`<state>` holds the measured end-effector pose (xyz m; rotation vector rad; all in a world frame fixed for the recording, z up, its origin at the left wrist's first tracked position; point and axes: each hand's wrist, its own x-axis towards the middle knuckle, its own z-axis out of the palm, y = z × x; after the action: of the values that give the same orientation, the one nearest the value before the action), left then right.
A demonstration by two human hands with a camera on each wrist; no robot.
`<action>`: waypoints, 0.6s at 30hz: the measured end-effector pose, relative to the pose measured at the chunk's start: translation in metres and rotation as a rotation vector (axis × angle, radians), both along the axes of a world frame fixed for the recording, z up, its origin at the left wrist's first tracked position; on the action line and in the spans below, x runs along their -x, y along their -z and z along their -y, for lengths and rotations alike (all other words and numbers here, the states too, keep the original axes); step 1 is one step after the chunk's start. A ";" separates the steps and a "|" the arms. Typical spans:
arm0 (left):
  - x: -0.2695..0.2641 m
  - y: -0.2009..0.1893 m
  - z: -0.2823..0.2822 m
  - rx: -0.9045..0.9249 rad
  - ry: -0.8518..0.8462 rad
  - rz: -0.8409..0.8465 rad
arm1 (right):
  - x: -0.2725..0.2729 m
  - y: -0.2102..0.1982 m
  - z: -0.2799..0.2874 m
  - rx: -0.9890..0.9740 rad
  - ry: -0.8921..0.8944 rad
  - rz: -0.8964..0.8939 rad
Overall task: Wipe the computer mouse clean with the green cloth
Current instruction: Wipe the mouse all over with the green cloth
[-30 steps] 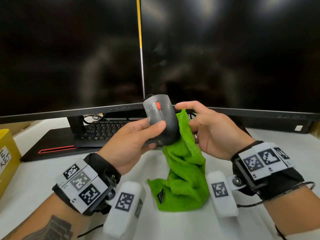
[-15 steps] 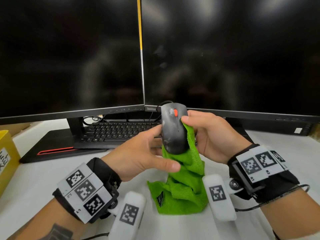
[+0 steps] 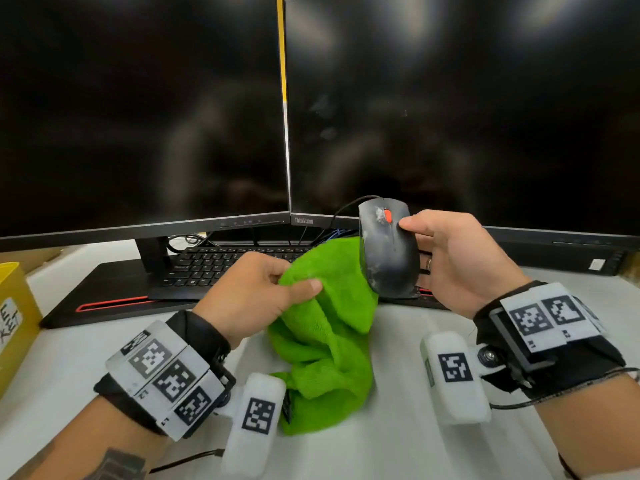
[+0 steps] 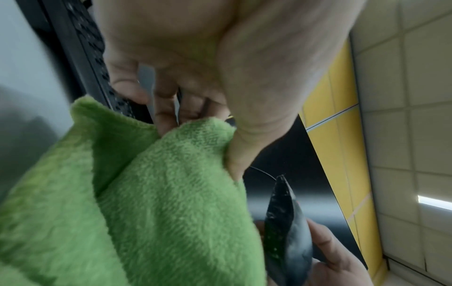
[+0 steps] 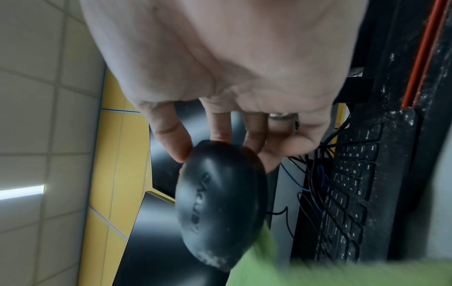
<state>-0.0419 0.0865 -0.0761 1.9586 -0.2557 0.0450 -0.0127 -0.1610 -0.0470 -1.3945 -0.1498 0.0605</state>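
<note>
1. My right hand [image 3: 457, 261] grips the computer mouse [image 3: 386, 247]: thumb on the top shell next to the red scroll wheel [image 3: 388, 216], the other fingers [image 5: 254, 133] curled around the underside. The mouse is held off the desk, nose up.
2. My left hand [image 3: 252, 296] pinches a fold of the green cloth [image 3: 329, 327] between thumb and fingers; the pinch is plain in the left wrist view.
3. Mouse position: lifted in front of the keyboard [image 3: 235, 261], at the bottom edge of the right monitor [image 3: 450, 109]. The cloth is bunched against the mouse's left flank; the cloth tail lies on the desk [image 3: 381, 445] below the mouse.
4. Whitish smears show on the mouse near the wheel and at the lower left edge, so I judge the wipe unfinished.
5. Handling, my estimate: the mouse is light, rigid, smooth plastic and could twist out of a thumb-and-finger hold under a hard rub. Best hold is on the two sides, away from the buttons and wheel.
6. The cable [image 3: 343, 209] runs from the mouse nose back under the monitor, so I should leave slack and not yank.
7. The cloth is soft and limp and won't push on its own; I should bunch it behind the fingertips and press through.
</note>
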 end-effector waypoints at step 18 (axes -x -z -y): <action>0.009 -0.010 0.016 0.354 -0.047 0.057 | 0.009 0.005 -0.015 0.061 -0.233 -0.013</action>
<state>-0.0504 0.0707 -0.0666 1.6123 -0.2225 0.1661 -0.0212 -0.1459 -0.0520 -1.4318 -0.3009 0.2693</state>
